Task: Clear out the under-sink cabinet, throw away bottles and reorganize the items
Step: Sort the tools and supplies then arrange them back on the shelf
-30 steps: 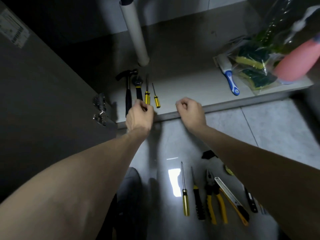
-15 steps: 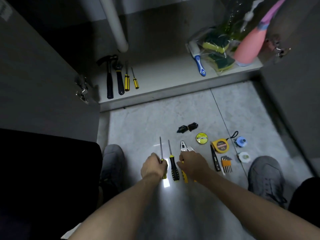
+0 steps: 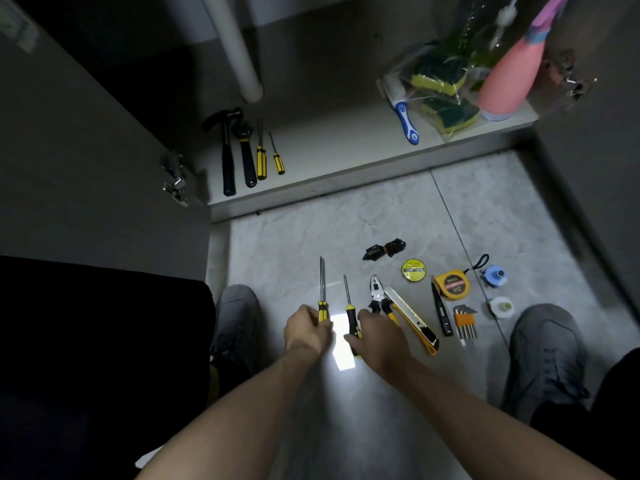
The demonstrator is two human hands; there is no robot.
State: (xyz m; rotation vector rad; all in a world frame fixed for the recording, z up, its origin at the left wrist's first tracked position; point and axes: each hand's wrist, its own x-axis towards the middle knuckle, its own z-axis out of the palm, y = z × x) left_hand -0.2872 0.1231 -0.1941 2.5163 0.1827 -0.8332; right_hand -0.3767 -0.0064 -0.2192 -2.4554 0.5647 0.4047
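Since half a second ago both hands barely shifted; the right hand moved from the pliers onto the handle of the short screwdriver, while the left hand stays on the long screwdriver. Scene is dim and the wide lens bends the edges. The drain pipe is cut off at the top; the pink spray bottle and clear bottle behind it are blurred and cropped. Sponges inside the plastic bag are only partly readable. Floor glare between the hands washes out the lower screwdriver handles. Left hand: fingers curled closed round the long screwdriver's yellow-black handle. Right hand: fingers bent over the short screwdriver's handle, touching it; can't tell if it's a firm grip. Relative to the pliers: both screwdrivers lie just left, the utility knife touches on the right, the tape measure and hex keys further right, the tape roll above right. Well above-left of the pliers, on the cabinet floor, sit the hammer, wrench, and two small screwdrivers.
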